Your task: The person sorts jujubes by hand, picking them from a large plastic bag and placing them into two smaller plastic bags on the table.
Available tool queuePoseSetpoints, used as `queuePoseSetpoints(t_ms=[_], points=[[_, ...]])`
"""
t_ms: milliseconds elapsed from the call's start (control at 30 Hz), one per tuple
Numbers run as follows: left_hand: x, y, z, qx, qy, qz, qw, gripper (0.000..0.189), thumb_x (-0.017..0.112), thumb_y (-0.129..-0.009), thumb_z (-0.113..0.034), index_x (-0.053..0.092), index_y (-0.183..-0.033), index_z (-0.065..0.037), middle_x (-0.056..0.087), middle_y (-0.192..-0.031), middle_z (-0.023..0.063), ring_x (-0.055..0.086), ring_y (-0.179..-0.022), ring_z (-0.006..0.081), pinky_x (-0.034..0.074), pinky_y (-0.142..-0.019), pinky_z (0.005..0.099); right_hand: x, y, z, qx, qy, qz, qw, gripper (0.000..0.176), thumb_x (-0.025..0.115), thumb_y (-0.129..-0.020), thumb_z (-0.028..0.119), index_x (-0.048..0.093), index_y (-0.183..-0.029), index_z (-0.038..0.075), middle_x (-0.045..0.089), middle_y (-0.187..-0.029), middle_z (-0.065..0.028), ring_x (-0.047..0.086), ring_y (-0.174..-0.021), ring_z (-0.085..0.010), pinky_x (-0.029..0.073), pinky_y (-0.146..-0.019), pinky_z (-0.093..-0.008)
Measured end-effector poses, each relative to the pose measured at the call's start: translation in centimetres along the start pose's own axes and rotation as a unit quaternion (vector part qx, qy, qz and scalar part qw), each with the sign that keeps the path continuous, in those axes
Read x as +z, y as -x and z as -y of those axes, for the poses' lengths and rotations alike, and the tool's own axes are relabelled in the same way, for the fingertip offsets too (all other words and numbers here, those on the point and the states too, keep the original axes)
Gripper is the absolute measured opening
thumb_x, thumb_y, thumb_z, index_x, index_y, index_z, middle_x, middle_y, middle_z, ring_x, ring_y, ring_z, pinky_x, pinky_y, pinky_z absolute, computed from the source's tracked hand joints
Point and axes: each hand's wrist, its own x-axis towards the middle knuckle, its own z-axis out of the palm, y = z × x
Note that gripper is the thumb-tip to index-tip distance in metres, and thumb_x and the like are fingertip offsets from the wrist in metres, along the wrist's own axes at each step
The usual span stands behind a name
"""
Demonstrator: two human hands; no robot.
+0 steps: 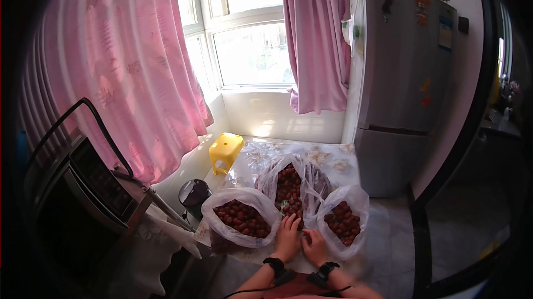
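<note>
Three clear plastic bags of dark red dates stand on a table. The middle bag (266, 181) is the largest, its opening facing me with dates (288, 185) spilling toward the front. My left hand (287, 239) reaches to its near edge, fingers stretched out and touching the nearest dates. Just right of it, my right hand (315, 245) is closed, thumb and fingers curled together; anything inside is too small to make out. The left bag (222, 202) and the right bag (360, 210) sit open on either side, both holding dates. Each wrist wears a black band.
A flowered cloth covers the table (341, 157). Beyond its left corner stands a yellow stool (226, 145), with a dark-lidded bin (194, 192) nearer me. A grey fridge (405, 77) rises at the right, and a microwave-like appliance (100, 182) is on the left.
</note>
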Motion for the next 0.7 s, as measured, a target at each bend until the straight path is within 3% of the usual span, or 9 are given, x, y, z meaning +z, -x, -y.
queuePoseSetpoints(t_ms=[167, 400, 567, 700], points=[[0.6, 0.5, 1.2, -0.015, 0.024, -0.017, 0.999, 0.054, 0.067, -0.077, 0.002, 0.060, -0.130, -0.010, 0.052, -0.141, 0.0144, 0.048, -0.132, 0.0378, 0.041, -0.109, 0.0455, -0.3, -0.3, 0.8, 0.018, -0.023, -0.004, 1.000, 0.024, 0.067, -0.087, 0.006, 0.064, -0.110, 0.002, 0.062, -0.093, -0.0150, 0.064, -0.083, -0.0315, 0.052, -0.073, -0.0392], [-0.6, 1.2, 0.1, -0.052, 0.080, -0.059, 0.994, 0.045, 0.067, -0.081, 0.003, 0.062, -0.124, -0.008, 0.056, -0.128, 0.0151, 0.058, -0.117, 0.0374, 0.049, -0.098, 0.0429, -0.2, -0.1, 0.6, 0.030, -0.031, 0.002, 0.999, 0.025, 0.068, -0.088, 0.006, 0.064, -0.112, 0.001, 0.062, -0.094, -0.0133, 0.065, -0.080, -0.0271, 0.052, -0.072, -0.0360], [-0.3, 1.3, 0.5, -0.063, 0.108, -0.072, 0.990, 0.034, 0.072, -0.077, 0.002, 0.067, -0.109, -0.006, 0.059, -0.117, 0.0147, 0.062, -0.107, 0.0360, 0.051, -0.091, 0.0413, -0.1, -0.1, 0.4, 0.023, -0.030, 0.000, 0.999, 0.025, 0.067, -0.088, 0.005, 0.064, -0.112, 0.002, 0.062, -0.094, -0.0130, 0.065, -0.079, -0.0265, 0.052, -0.072, -0.0357], [-0.3, 1.5, 0.5, -0.070, 0.126, -0.075, 0.987, 0.027, 0.072, -0.078, 0.002, 0.069, -0.103, -0.007, 0.060, -0.119, 0.0141, 0.063, -0.107, 0.0356, 0.052, -0.091, 0.0407, -0.3, -0.2, 0.7, 0.025, -0.025, 0.005, 0.999, 0.025, 0.068, -0.088, 0.005, 0.064, -0.112, 0.002, 0.062, -0.093, -0.0128, 0.065, -0.079, -0.0265, 0.052, -0.072, -0.0356]])
